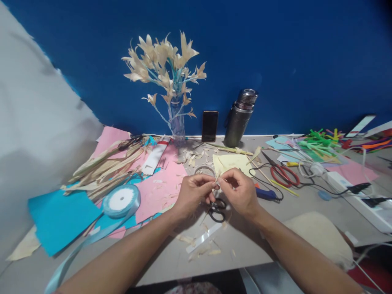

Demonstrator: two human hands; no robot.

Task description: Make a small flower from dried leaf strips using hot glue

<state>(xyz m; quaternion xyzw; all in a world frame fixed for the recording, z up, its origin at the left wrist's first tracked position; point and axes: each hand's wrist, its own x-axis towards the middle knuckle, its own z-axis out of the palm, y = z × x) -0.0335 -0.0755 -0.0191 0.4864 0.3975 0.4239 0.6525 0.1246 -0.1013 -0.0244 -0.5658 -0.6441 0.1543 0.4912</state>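
My left hand and my right hand meet above the middle of the table, fingertips pinched together. Between them is a small pale husk piece, mostly hidden by the fingers. Just below the hands lie black-handled scissors, their blades partly covered. A yellow paper sheet and a roll of tape lie behind the fingers. Nearer the front edge, a clear plastic strip rests among husk scraps.
Husk flowers stand in a clear vase, beside a phone and a steel flask. Dried husks and a blue ribbon roll lie left. Red-handled scissors, a glue gun and a power strip lie right.
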